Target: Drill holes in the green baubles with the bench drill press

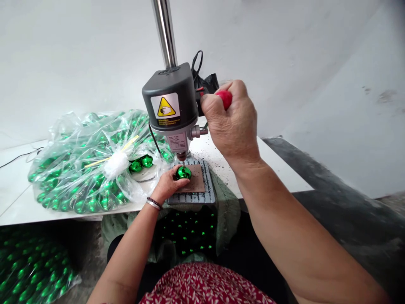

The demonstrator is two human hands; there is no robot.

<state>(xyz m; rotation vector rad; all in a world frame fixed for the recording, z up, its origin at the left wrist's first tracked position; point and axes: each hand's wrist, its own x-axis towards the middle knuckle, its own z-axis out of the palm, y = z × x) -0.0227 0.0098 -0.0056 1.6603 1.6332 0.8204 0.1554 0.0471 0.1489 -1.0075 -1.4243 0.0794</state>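
Through the head camera I have a drill press before me, its dark housing bearing a sticker with a yellow warning triangle and a hand drawn inside it. The heading beneath seems to read "Attention"; the smaller lines are too fine for me. Below, a pale plate carries rows of print I cannot make out.

My right hand is closed around a red knob beside the housing. My left hand pinches a shiny green ball between thumb and fingers, holding it on a brown board over the slotted metal base, right under the drill bit; I cannot tell whether the tip touches it.

A clear bag of green balls crowds the bench on the left, with a yellow strip near its bunched neck and two more balls showing between it and my left hand. A black bag sits behind the press. My right forearm hides part of the bench, where dark specks are scattered. Green cloth hangs over the front edge; more green balls lie below it, and another bag fills the lower left.
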